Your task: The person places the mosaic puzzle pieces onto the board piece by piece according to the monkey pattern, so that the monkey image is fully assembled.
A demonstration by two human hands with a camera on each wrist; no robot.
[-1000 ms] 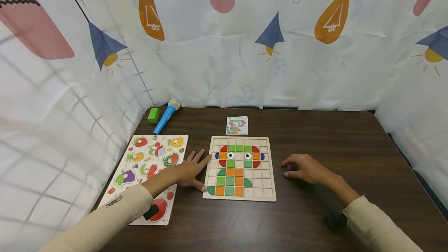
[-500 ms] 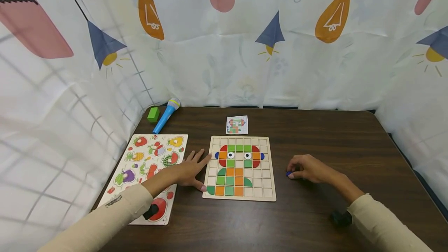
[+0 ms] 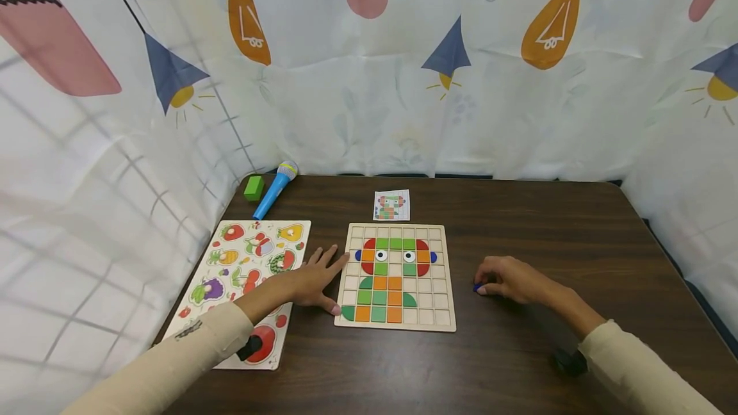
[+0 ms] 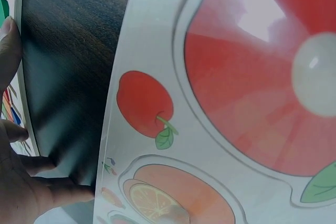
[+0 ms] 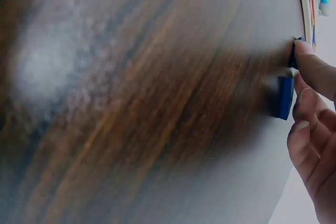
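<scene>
A wooden grid board (image 3: 429, 320) lies in the middle of the table, with green, orange, red and blue tiles and two eye tiles forming a figure. My left hand (image 3: 314, 280) rests at its left edge, fingers spread, thumb by the lower left corner. Right of the board, my right hand (image 3: 507, 279) is low over the table with a small blue tile (image 3: 476, 287) between thumb and fingers. The right wrist view shows one blue tile (image 5: 295, 56) at the fingertip and another blue tile (image 5: 285, 97) beside the curled fingers.
A fruit puzzle board (image 3: 230, 255) lies on the left, under my left forearm. Behind it are a blue toy microphone (image 3: 273, 194) and a green block (image 3: 254, 188). A small picture card (image 3: 391, 205) lies behind the grid board. A printed curtain (image 3: 369, 101) hangs around the table.
My right hand has shifted slightly right and a little toward me, and the blue tile now shows at its fingertips. The left hand and the grid board have stayed put.
</scene>
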